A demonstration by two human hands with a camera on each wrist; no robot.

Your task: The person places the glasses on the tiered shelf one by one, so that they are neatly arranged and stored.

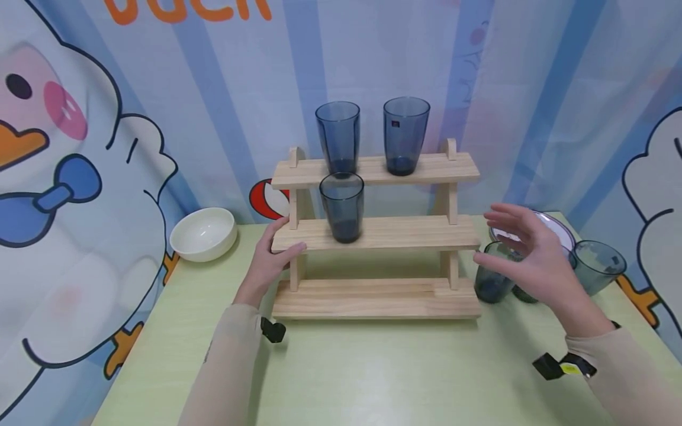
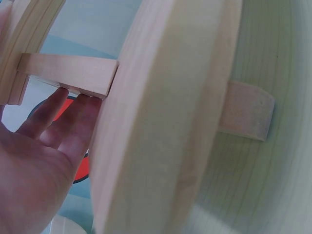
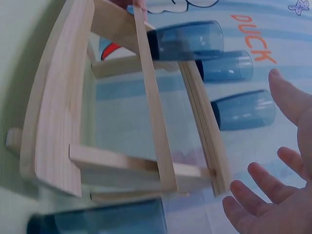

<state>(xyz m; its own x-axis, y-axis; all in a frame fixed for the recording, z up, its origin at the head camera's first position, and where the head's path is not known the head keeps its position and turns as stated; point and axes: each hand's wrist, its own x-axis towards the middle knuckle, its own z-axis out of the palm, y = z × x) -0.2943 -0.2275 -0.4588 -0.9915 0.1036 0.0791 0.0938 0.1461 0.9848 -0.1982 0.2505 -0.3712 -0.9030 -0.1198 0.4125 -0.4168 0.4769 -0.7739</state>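
Note:
A three-tier wooden display rack [image 1: 383, 299] stands on the table. My left hand [image 1: 263, 263] grips its left side at the middle shelf, thumb at the front edge; in the left wrist view its fingers [image 2: 73, 119] touch the wooden upright [image 2: 73, 73]. Two blue-grey glass tumblers, one left [image 1: 337, 136] and one right [image 1: 406, 133], stand on the top shelf. Another tumbler [image 1: 342, 210] is on the left of the middle shelf. My right hand [image 1: 533, 260], empty with fingers spread and bent, hovers beside the rack, overlapping several tumblers, including a front one [image 1: 491, 284].
A white bowl [image 1: 203, 235] sits on the table left of the rack. Behind the right hand lies a purple-rimmed plate [image 1: 558, 228], partly hidden, with a tumbler [image 1: 599, 266] to its right. A striped cartoon curtain [image 1: 224, 106] hangs close behind the table.

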